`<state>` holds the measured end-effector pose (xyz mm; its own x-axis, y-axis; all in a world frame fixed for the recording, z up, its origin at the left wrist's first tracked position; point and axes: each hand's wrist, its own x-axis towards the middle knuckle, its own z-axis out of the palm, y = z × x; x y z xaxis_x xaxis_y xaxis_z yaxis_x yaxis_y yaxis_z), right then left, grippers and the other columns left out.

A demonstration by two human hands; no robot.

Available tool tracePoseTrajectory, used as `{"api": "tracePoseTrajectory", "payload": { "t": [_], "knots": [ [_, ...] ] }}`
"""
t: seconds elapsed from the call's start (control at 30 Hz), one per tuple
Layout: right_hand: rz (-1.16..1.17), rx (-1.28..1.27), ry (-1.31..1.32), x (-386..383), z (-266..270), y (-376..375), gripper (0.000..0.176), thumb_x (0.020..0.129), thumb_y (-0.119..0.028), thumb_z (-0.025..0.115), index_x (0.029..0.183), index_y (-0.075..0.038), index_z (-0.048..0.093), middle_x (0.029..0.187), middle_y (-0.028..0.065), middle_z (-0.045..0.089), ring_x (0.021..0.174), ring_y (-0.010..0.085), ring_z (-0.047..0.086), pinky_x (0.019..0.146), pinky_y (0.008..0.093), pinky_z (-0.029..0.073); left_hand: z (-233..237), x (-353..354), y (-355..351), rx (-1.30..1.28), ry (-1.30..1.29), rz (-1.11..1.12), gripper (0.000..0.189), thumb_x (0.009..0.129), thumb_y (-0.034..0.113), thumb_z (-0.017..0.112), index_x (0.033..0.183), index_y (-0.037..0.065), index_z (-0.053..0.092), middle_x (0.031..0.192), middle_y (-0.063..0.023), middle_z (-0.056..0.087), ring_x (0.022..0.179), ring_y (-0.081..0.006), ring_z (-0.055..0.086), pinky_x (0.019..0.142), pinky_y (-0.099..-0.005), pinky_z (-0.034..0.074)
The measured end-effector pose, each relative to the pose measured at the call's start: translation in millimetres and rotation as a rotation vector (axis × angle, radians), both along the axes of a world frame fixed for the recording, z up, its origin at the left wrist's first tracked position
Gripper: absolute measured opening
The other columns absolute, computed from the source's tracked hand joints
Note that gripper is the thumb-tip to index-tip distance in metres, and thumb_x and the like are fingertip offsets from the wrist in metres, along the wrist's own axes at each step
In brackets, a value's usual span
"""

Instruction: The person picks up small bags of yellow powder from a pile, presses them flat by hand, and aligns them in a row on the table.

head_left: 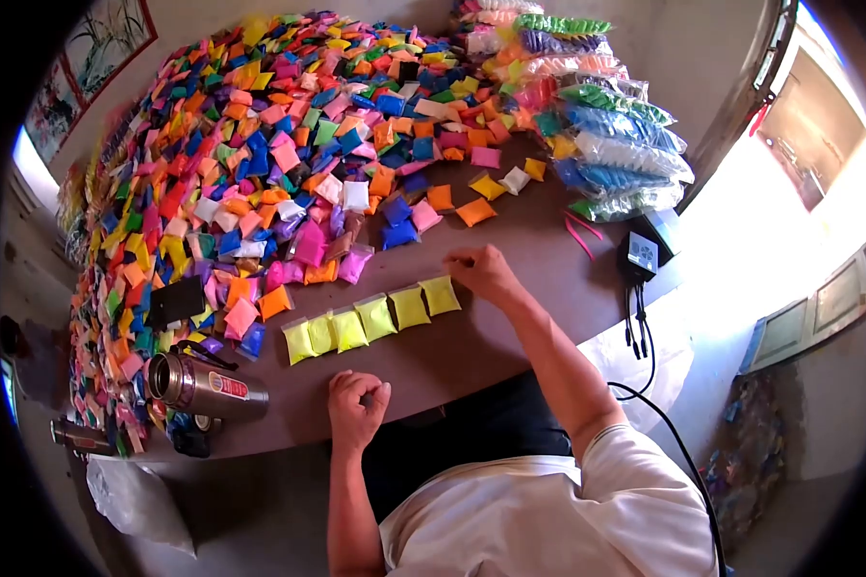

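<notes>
Several small yellow packets (pixel 349 330) lie side by side in a slanting row on the brown table (pixel 471 361). At the upper right end of that row is my right hand (pixel 486 274), its fingers pinched together close to the top corner of the last packet (pixel 440 295). Whether anything is between those fingertips is hidden. My left hand (pixel 358 406) rests at the near table edge below the row, fingers curled in and no object showing in it.
A big heap of colourful packets (pixel 284 154) covers the table's left and back. Bagged bundles (pixel 625 149) are stacked at the back right. A steel flask (pixel 207 387) lies at the left near a dark flat object (pixel 177 302). A black box (pixel 638 255) with cables sits right.
</notes>
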<state>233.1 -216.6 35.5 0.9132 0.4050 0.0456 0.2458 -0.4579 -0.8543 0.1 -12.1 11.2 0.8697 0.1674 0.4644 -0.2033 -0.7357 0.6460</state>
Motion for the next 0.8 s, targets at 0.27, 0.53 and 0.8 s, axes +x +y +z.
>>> {"api": "tracePoseTrajectory", "payload": {
  "t": [0.27,0.53,0.8],
  "knots": [
    [-0.054,0.120,-0.110,54.4,12.1,0.7,0.023,0.085,-0.020,0.063,0.098,-0.002,0.071,0.074,0.0071,0.065,0.068,0.0144,0.061,0.062,0.0295,0.048,0.9,2.9,0.0,-0.001,-0.010,0.016,0.017,0.083,0.018,0.069,0.073,0.006,0.062,0.073,-0.0057,0.063,0.071,-0.0266,0.061,0.089,-0.0404,0.044],
    [0.035,0.131,-0.080,66.4,31.3,49.9,0.020,0.083,-0.019,0.062,0.091,-0.002,0.069,0.074,0.0110,0.067,0.069,0.0180,0.064,0.066,0.0326,0.050,0.3,3.9,-0.6,0.015,0.010,0.027,0.017,0.083,0.017,0.068,0.071,0.006,0.061,0.073,-0.0050,0.063,0.070,-0.0257,0.061,0.087,-0.0404,0.045],
    [0.156,0.122,-0.271,66.5,38.9,127.6,0.021,0.083,-0.021,0.063,0.090,-0.002,0.070,0.079,0.0151,0.069,0.076,0.0308,0.068,0.070,0.0387,0.052,5.7,3.6,-0.8,0.009,0.018,0.029,0.016,0.081,0.016,0.070,0.071,0.007,0.062,0.075,-0.0053,0.064,0.073,-0.0263,0.061,0.086,-0.0403,0.045]
  ]
}}
